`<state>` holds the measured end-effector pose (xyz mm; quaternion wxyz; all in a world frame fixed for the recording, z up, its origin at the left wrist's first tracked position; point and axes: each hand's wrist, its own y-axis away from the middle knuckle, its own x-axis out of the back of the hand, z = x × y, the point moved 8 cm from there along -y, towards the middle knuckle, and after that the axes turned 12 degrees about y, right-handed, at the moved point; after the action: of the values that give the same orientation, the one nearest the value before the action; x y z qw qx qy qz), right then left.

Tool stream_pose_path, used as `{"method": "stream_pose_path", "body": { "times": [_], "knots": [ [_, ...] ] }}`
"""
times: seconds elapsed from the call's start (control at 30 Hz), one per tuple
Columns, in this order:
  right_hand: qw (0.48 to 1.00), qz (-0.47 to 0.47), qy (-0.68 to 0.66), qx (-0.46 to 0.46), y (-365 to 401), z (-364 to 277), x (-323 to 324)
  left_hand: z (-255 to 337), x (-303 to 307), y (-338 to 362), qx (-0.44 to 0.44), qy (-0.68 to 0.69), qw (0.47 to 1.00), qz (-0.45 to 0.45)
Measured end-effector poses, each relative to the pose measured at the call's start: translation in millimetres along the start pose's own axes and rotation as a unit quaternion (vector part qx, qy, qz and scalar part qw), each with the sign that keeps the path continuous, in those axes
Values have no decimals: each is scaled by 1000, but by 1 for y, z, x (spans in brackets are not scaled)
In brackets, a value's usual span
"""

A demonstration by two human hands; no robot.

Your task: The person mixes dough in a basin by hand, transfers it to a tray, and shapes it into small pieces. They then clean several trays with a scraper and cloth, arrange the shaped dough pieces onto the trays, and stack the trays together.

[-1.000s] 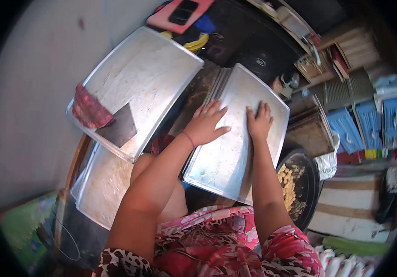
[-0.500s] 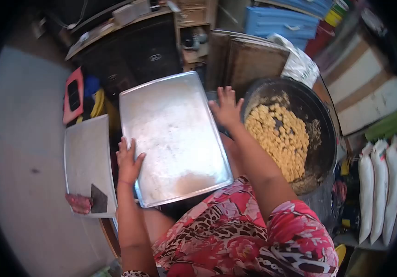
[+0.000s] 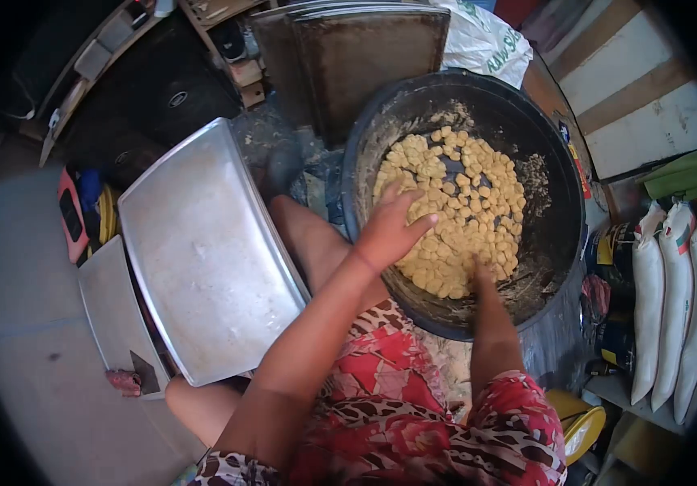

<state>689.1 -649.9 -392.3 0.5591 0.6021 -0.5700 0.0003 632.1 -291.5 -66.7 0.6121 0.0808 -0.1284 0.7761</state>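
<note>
A wide black tub [image 3: 555, 267] holds a heap of small, yellowish dough pieces [image 3: 486, 190]. Over the left part of the heap is my left hand [image 3: 389, 231], thumb spread away from the fingers, nothing held in it. My right hand [image 3: 482, 275] reaches down into the near side of the heap. Its fingers are mostly hidden, so their grip does not show. Left of the tub, a silver metal tray [image 3: 211, 251] lies tilted by my legs, with neither hand on it.
A smaller metal sheet [image 3: 109, 300] bears a dark scraper [image 3: 144, 371] with a reddish wrapped end. Dark trays [image 3: 368, 73] stand upright behind the tub, beside a white sack [image 3: 486, 44]. Several long white packs [image 3: 648, 308] stand at right; a yellow container [image 3: 579, 425] sits near my right side.
Both hands have left their places at the metal tray and near the tub's rim and are now in the tub at the dough pieces. The view has turned toward the right.
</note>
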Motion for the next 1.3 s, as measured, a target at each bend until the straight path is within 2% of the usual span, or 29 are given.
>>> {"method": "stream_pose_path", "body": {
  "times": [0.03,0.07,0.1,0.13,0.17,0.2,0.23,0.3,0.37,0.43,0.47,0.53,0.57,0.6,0.67,0.73,0.8,0.87,0.93,0.97,1.0,1.03,1.07,1.1,1.13,1.17,1.23,1.27,1.3],
  "knots": [
    [991,22,124,-52,12,-16,-16,-34,-29,-14,60,63,996,-27],
    [966,18,259,-5,28,-47,-49,-68,-55,-21,120,125,983,-54],
    [920,11,389,41,47,-72,-86,-106,-68,-18,147,44,988,-24],
    [922,7,376,93,41,-67,-136,-132,-77,-15,172,-37,984,5],
    [889,0,427,165,61,-81,-166,-142,-83,-18,175,-36,984,0],
    [849,-9,473,235,79,-93,-183,-160,-84,-15,235,-61,970,-16],
    [843,-75,471,250,99,-120,-162,-177,-84,-8,296,-88,951,-32],
    [824,-212,451,269,146,-176,-116,-170,-70,-13,333,-83,938,-37],
    [796,19,429,426,57,-207,-126,-184,-64,-13,353,-73,933,-17],
    [829,137,362,404,42,-252,-81,-182,-68,-8,362,-113,925,-29],
    [881,35,357,309,24,-253,-81,-182,-71,-5,366,-149,918,-44],
    [884,74,366,280,36,-249,-107,-197,-72,-6,372,-161,913,-36],
    [867,35,384,314,47,-244,-123,-207,-68,-6,392,-178,902,-20],
    [846,-1,405,347,58,-232,-131,-212,-65,-5,411,-190,892,-4],
    [742,-56,528,410,101,-198,-119,-214,-70,-13,407,-157,899,-32],
    [683,-164,507,499,131,-158,-107,-236,-68,-9,450,-134,882,47],
    [624,-372,416,546,149,-137,-83,-253,-78,-7,475,-133,870,28],
    [743,-410,281,448,91,-147,-47,-269,-92,-1,473,-81,877,35],
    [921,-180,158,308,4,-154,7,-274,-104,8,495,-89,864,15],
    [946,-68,186,255,-47,-137,19,-275,-115,12,502,-114,857,-34],
    [955,49,210,203,-83,-123,28,-275,-121,11,502,-139,850,-80],
    [938,88,297,156,-68,-128,19,-282,-134,6,446,-167,850,-225],
    [910,125,380,108,-51,-137,-1,-291,-129,-3,444,-171,851,-221],
    [925,81,352,119,-42,-143,-26,-292,-138,11,533,-58,791,-296],
    [912,-17,364,188,-15,-150,-48,-281,-151,28,604,60,706,-364],
    [889,9,367,274,-13,-130,-87,-274,-149,25,600,60,707,-369],
    [833,-95,445,314,82,-127,-84,-268,-120,0,543,-77,808,-217],
    [810,-144,447,350,100,-121,-89,-264,-120,-1,540,-75,810,-216],
    [810,-143,449,349,98,-123,-74,-257,-105,-12,490,-113,858,-101]
  ]
}}
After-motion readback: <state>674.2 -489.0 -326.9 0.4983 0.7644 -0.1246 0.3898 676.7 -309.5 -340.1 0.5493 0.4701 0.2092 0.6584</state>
